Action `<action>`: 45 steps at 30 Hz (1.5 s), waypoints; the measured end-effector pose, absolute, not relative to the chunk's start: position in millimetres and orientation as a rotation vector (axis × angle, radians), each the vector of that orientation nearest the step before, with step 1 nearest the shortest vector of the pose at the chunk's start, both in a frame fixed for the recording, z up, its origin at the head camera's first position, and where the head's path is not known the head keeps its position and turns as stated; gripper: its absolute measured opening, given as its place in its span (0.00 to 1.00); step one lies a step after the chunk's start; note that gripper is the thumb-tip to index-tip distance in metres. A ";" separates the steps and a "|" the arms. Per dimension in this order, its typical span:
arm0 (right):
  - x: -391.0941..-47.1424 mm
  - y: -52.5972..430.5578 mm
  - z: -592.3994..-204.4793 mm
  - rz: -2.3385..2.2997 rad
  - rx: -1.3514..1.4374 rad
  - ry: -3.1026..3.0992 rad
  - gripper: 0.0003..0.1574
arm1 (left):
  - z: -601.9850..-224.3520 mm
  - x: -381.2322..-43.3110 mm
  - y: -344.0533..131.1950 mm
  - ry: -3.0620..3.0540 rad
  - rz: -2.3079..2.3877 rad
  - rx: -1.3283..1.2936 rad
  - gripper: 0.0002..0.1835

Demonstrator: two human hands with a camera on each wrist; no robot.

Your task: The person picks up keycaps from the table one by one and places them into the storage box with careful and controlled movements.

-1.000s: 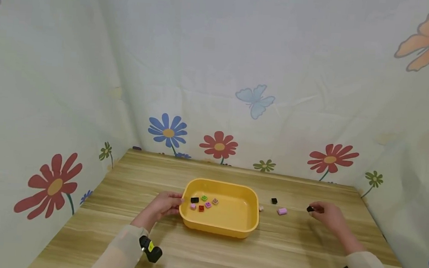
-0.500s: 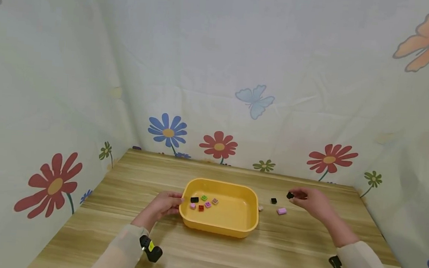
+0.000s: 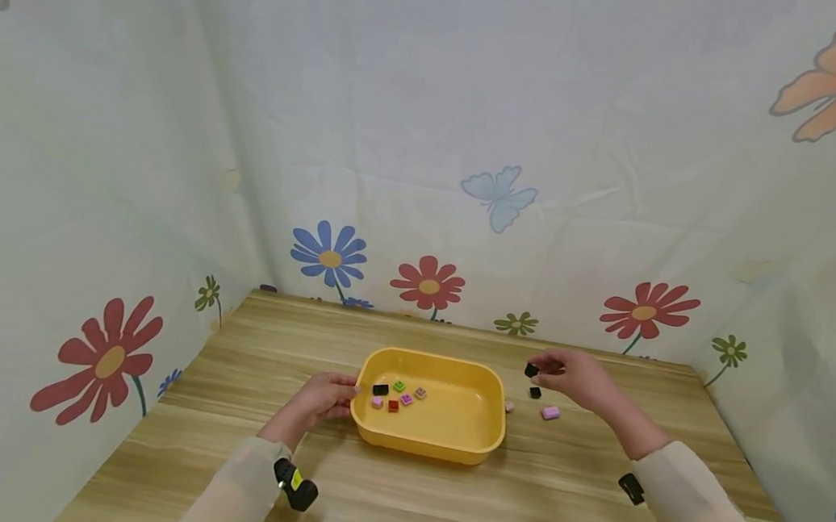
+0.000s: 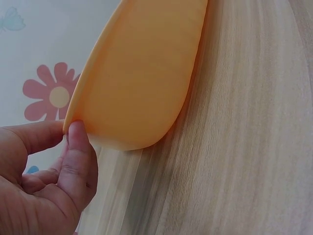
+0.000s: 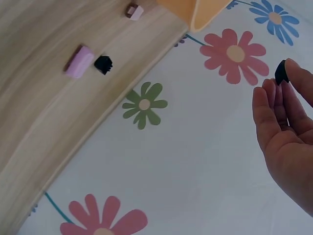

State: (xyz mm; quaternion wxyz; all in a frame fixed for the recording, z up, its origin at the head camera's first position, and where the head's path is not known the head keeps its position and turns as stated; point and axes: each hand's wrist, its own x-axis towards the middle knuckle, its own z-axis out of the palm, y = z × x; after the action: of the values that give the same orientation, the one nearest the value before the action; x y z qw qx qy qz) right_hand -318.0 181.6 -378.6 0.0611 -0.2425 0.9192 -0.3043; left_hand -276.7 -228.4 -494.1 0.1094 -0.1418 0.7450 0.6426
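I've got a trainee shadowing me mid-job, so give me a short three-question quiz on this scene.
1. What colour is the block pinched by the right hand?
2. In the head view, at which end of the yellow tray is the left hand? A) left B) right
3. True or false: the red block lies inside the yellow tray.

Key: 1. black; 2. A; 3. true

place: screened booth | flower-print sheets [image 3: 399,114], three sides | wood-grain table [image 3: 401,498]
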 end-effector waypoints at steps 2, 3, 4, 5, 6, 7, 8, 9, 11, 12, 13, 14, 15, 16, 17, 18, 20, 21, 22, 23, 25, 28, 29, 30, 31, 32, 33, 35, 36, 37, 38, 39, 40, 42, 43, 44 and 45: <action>-321.3 175.8 -375.9 -0.913 -0.759 2.764 0.19 | -494.4 -277.0 -228.8 2.190 1.890 -0.414 0.21; -323.0 172.8 -374.2 -0.910 -0.774 2.753 0.19 | -494.5 -277.1 -229.0 2.190 1.891 -0.413 0.21; -324.8 169.9 -372.5 -0.897 -0.796 2.744 0.19 | -494.4 -277.1 -229.1 2.190 1.890 -0.413 0.21; -326.6 166.9 -370.6 -0.891 -0.820 2.730 0.19 | -494.4 -277.0 -229.1 2.191 1.890 -0.412 0.21; -328.7 164.2 -368.7 -0.878 -0.852 2.721 0.19 | -494.2 -276.9 -229.1 2.192 1.889 -0.413 0.21; -331.1 161.3 -366.8 -0.862 -0.885 2.713 0.19 | -493.8 -276.9 -228.9 2.195 1.887 -0.407 0.21; -333.2 158.4 -364.5 -0.850 -0.920 2.702 0.18 | -493.5 -276.7 -228.8 2.196 1.885 -0.408 0.21; -335.5 155.6 -362.0 -0.831 -0.956 2.691 0.18 | -492.9 -276.5 -228.6 2.196 1.884 -0.407 0.21; -339.8 149.7 -356.8 -0.792 -1.031 2.669 0.18 | -492.4 -276.5 -228.3 2.198 1.883 -0.404 0.21; -342.1 146.6 -354.4 -0.775 -1.060 2.657 0.17 | -492.2 -276.6 -228.2 2.199 1.881 -0.404 0.21; -344.3 143.2 -352.1 -0.765 -1.074 2.640 0.17 | -492.1 -276.7 -228.1 2.201 1.881 -0.403 0.21; -346.2 140.0 -349.9 -0.758 -1.090 2.624 0.17 | -492.2 -276.7 -228.2 2.199 1.882 -0.406 0.21; -347.7 136.5 -347.4 -0.750 -1.104 2.608 0.17 | -492.3 -276.8 -228.0 2.196 1.885 -0.403 0.21; -349.1 133.3 -345.4 -0.741 -1.120 2.596 0.17 | -492.4 -277.0 -227.9 2.192 1.887 -0.403 0.21; -350.4 129.8 -343.8 -0.738 -1.120 2.585 0.17 | -492.6 -277.1 -227.9 2.189 1.887 -0.397 0.21; -351.3 126.4 -342.3 -0.737 -1.112 2.574 0.17 | -492.8 -277.3 -227.8 2.181 1.892 -0.397 0.21; -352.3 119.3 -339.7 -0.733 -1.107 2.556 0.17 | -493.2 -277.4 -227.9 2.171 1.898 -0.391 0.21; -352.8 115.2 -339.1 -0.727 -1.102 2.547 0.17 | -493.5 -277.5 -228.0 2.167 1.900 -0.390 0.21; -353.9 110.8 -339.1 -0.726 -1.104 2.534 0.17 | -493.8 -277.7 -228.3 2.162 1.903 -0.397 0.21; -354.4 105.9 -339.2 -0.727 -1.102 2.519 0.17 | -494.2 -277.7 -228.6 2.160 1.901 -0.400 0.21; -355.6 95.7 -339.8 -0.720 -1.115 2.486 0.18 | -494.8 -277.7 -229.3 2.159 1.898 -0.409 0.21; -359.6 80.4 -343.6 -0.705 -1.161 2.437 0.18 | -494.8 -277.8 -229.8 2.148 1.909 -0.411 0.21; -360.0 75.3 -344.7 -0.697 -1.170 2.424 0.18 | -494.8 -277.9 -230.1 2.148 1.911 -0.404 0.21; -361.1 70.5 -346.5 -0.687 -1.182 2.411 0.18 | -494.7 -277.9 -230.1 2.147 1.916 -0.398 0.21; -362.3 65.8 -348.9 -0.681 -1.196 2.396 0.18 | -494.7 -277.6 -230.0 2.143 1.922 -0.400 0.21; -362.9 61.7 -350.9 -0.670 -1.213 2.387 0.17 | -494.8 -277.2 -229.9 2.142 1.926 -0.400 0.21; -363.0 57.6 -352.8 -0.657 -1.227 2.378 0.17 | -495.2 -276.9 -229.9 2.142 1.927 -0.400 0.21; -363.5 50.9 -357.4 -0.633 -1.254 2.361 0.16 | -496.0 -276.4 -229.7 2.137 1.923 -0.396 0.21; -364.2 48.4 -360.0 -0.623 -1.262 2.355 0.16 | -495.9 -276.1 -229.3 2.137 1.921 -0.399 0.21; -364.9 46.2 -362.3 -0.611 -1.264 2.351 0.16 | -496.0 -276.0 -228.9 2.135 1.921 -0.399 0.21; -365.1 44.1 -364.0 -0.599 -1.264 2.347 0.16 | -496.4 -276.3 -228.6 2.137 1.919 -0.393 0.21; -365.5 41.4 -366.0 -0.584 -1.270 2.344 0.16 | -495.5 -276.1 -228.3 2.139 1.916 -0.384 0.21; -365.6 38.5 -367.7 -0.575 -1.270 2.337 0.16 | -495.0 -276.3 -228.1 2.142 1.912 -0.382 0.21; -365.5 32.3 -371.1 -0.555 -1.276 2.325 0.16 | -493.7 -277.0 -228.2 2.154 1.904 -0.390 0.21; -365.2 29.1 -373.0 -0.542 -1.293 2.317 0.16 | -493.5 -277.5 -228.3 2.154 1.904 -0.391 0.21; -364.4 26.0 -374.9 -0.532 -1.306 2.306 0.16 | -493.3 -278.0 -228.3 2.153 1.904 -0.395 0.21; -363.8 23.2 -377.3 -0.523 -1.317 2.296 0.16 | -492.8 -278.1 -228.1 2.150 1.905 -0.390 0.21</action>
State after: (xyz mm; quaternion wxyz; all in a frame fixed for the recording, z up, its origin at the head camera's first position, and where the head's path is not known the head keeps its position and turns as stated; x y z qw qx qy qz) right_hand -363.8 23.2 -377.3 0.2200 -0.4763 0.8301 -0.1890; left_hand -278.1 -228.1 -492.8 0.1211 -0.1334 0.7361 0.6525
